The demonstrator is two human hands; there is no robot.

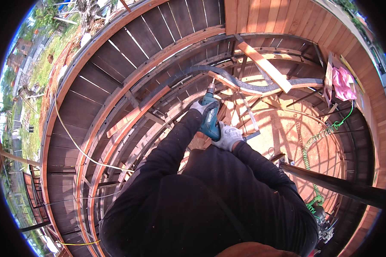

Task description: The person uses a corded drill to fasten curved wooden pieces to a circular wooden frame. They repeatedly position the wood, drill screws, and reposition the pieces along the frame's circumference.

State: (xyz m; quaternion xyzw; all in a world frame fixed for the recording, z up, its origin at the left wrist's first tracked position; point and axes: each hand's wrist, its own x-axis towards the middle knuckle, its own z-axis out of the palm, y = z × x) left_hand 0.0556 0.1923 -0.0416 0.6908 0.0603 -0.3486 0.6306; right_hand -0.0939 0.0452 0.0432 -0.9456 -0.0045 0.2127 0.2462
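A teal power drill (209, 121) is held out in front of me, its chuck pointing away. My left hand (198, 106), in a white and grey work glove, grips the side of the drill's body. Around the rear of the drill closes my right hand (228, 135), in a similar glove; its fingers are partly hidden. The bit reaches the edge of a curved wooden strip (223, 80); whether it is in the wood I cannot tell. Behind that strip runs a wavy dark grey band (261, 88).
A loose plank (265, 67) slants across the curved timber frame. Pink plastic (344, 83) hangs at the right, above a coiled green hose (305, 154). A dark pole (334, 183) crosses the lower right. A pale cable (75, 140) trails down the left.
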